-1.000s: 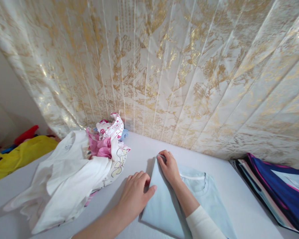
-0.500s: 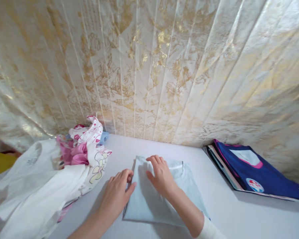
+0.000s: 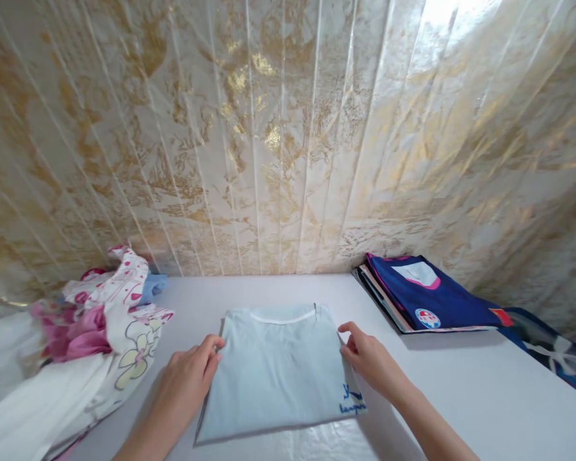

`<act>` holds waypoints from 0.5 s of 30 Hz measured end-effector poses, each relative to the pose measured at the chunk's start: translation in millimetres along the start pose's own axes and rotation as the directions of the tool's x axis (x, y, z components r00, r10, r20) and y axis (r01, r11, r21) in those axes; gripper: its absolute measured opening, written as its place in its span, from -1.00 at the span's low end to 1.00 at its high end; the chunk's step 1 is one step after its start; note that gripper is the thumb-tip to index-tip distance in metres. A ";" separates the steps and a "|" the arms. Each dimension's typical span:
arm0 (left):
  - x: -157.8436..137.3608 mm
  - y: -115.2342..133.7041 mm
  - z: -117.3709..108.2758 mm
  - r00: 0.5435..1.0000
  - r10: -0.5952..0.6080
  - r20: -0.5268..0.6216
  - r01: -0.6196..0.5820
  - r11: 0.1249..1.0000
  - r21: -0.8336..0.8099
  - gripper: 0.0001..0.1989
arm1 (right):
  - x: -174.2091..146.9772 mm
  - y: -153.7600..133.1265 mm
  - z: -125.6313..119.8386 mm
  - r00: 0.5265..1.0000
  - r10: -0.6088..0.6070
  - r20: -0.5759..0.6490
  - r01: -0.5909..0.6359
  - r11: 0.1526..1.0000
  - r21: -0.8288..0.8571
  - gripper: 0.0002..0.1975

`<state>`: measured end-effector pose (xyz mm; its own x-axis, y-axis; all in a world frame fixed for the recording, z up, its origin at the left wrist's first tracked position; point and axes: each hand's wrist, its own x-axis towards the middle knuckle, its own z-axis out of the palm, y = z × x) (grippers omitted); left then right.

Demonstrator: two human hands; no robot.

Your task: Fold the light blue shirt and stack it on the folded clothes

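The right hand has crossed over. 1.0 s ago it was at the far left corner of the light blue shirt, and 0.5 s ago it lay over the cloth beside the collar; now its thumb and forefinger are at the shirt's right edge. The left hand has stayed on the left side, its fingertips at the left edge, near the far corner. The 2 hands are well apart, with the shirt between them; whether either is pinching the cloth or only touching it, I cannot tell.

With the right arm off the cloth, the whole front shows: white collar trim on the far side, blue print at the near right corner. The shirt lies flat on the tabletop, in the near middle, as a compact folded shape. I judge that the side fold is down and the work has turned to evening out the edges.

The view has swung right, so the loose pile of clothes sits farther left, while the folded stack at far right shows more fully, apart from the shirt.
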<state>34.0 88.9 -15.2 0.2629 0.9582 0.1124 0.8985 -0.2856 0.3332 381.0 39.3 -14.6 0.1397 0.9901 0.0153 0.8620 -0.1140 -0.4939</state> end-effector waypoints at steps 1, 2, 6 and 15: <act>0.7 2.0 -1.7 0.999 0.023 -0.027 -0.021 0.998 0.067 -0.75 | 0.7 -1.5 -0.2 1.000 -0.001 0.017 0.001 1.000 0.008 -0.71; 1.5 4.9 -2.7 0.996 0.056 -0.070 -0.047 0.990 0.130 -0.74 | 1.4 -2.3 -1.1 0.999 0.001 0.035 -0.002 1.000 0.022 -0.70; 6.7 25.1 5.8 0.938 0.294 -0.183 -0.254 0.943 0.214 -0.67 | 0.9 -4.3 -9.2 0.998 0.023 0.060 -0.030 0.994 0.108 -0.74; 20.2 40.7 53.6 0.825 0.564 0.024 -0.561 0.815 0.146 -0.44 | 0.2 -8.3 -10.0 0.937 0.099 0.334 -0.253 0.853 0.457 -0.62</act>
<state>94.7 97.4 -49.6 0.7326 0.6298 0.2582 0.6355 -0.7687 0.0717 378.8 39.6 -1.8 0.0535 0.9440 -0.3255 0.4772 -0.3105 -0.8221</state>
